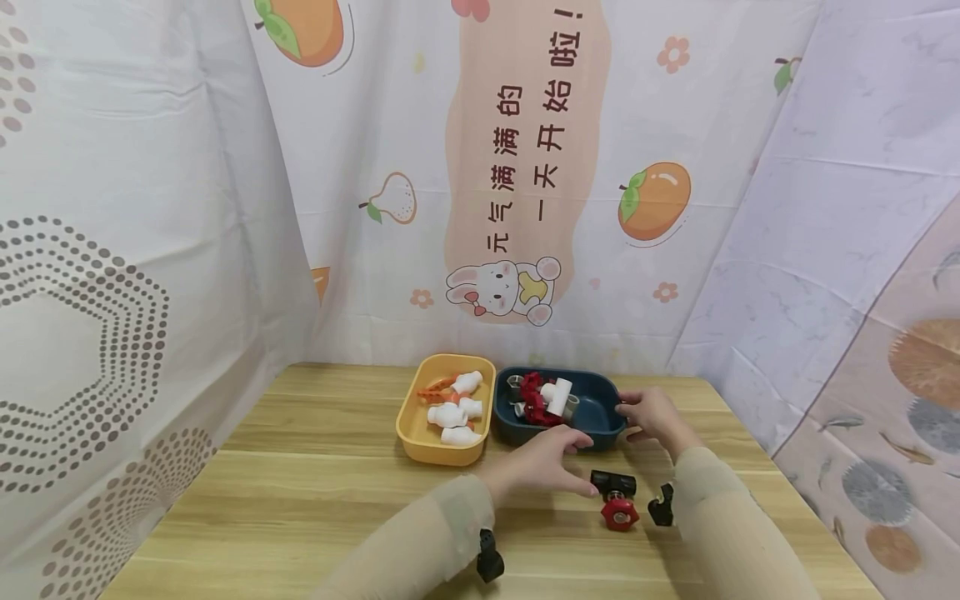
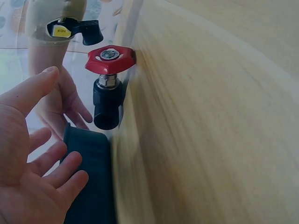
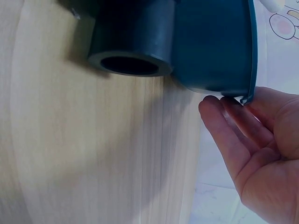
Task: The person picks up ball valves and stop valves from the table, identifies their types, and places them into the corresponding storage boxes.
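Observation:
In the head view, my right hand (image 1: 657, 417) grips the right end of a dark blue bin (image 1: 600, 400), with fingertips at its rim in the right wrist view. My left hand (image 1: 540, 467) hovers by the bin's front side, thumb and fingers spread and loosely bent, holding nothing. Between my forearms lies a valve (image 1: 618, 500) with a black pipe body and a red handwheel, on the table in front of the bin. Inside the bin's left half are red-handled valves (image 1: 534, 398) and a white tee fitting (image 1: 558, 397); its right half shows bare floor.
A yellow bin (image 1: 411, 429) touches or nearly touches the blue bin's left side. It contains several white pipe fittings (image 1: 447, 415) and orange pieces (image 1: 435, 392). Printed curtains (image 1: 360, 333) enclose the wooden table (image 1: 300, 492) at the back and both sides.

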`<state>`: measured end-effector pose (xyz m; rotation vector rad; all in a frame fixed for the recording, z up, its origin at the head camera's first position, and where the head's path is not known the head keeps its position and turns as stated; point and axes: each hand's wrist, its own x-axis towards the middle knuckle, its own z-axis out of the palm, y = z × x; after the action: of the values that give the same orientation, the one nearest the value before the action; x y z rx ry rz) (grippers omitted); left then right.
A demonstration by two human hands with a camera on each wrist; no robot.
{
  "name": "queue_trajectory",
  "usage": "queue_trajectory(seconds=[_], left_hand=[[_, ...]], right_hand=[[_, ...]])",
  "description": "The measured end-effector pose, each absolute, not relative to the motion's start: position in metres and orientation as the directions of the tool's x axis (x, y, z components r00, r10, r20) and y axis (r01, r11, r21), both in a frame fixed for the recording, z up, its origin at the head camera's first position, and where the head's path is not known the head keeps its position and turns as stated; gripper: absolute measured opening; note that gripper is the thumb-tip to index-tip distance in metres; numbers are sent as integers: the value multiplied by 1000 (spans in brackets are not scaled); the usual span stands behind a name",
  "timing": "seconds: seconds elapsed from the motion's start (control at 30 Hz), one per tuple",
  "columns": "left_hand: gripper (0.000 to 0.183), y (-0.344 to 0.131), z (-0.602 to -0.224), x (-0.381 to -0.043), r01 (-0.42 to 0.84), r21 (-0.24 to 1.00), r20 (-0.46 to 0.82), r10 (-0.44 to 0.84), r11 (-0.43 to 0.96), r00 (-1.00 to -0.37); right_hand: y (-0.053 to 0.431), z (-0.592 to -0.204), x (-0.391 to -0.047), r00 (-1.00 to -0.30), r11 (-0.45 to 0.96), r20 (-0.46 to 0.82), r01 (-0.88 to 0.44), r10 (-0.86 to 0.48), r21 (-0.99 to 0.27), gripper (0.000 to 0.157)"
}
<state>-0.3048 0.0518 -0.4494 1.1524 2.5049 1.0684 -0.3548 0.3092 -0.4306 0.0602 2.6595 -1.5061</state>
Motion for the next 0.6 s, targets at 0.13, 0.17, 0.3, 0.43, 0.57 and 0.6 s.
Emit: queue_trajectory(seconds=[0.13,0.17,0.3,0.43,0.57,0.6], left_hand=[[74,56,-454,-305,609,654,129,726,450,-675],[74,57,-456,-305,615,647,133,727,451,-674],[77,62,-462,-306,624,628,137,723,465,-677],[79,64,-466,-306,602,637,113,714,482,-691],[78,65,-469,-306,587,642,83,716,494,-693],[79,65,-470,-306,586,641,77,718,496,-692]], right_hand=[[309,-430,-355,-995,519,-95,78,-5,-851,44],[309,-431,-355,-995,519,-95,79,-4,-851,44],[310,-431,-355,-996,523,-95,79,-4,-849,44],[310,-432,-355,-996,527,-91,78,1,-846,44],[309,-433,-355,-997,520,-83,71,1,-851,44],[309,-433,-355,-997,520,-81,68,-2,-852,45]])
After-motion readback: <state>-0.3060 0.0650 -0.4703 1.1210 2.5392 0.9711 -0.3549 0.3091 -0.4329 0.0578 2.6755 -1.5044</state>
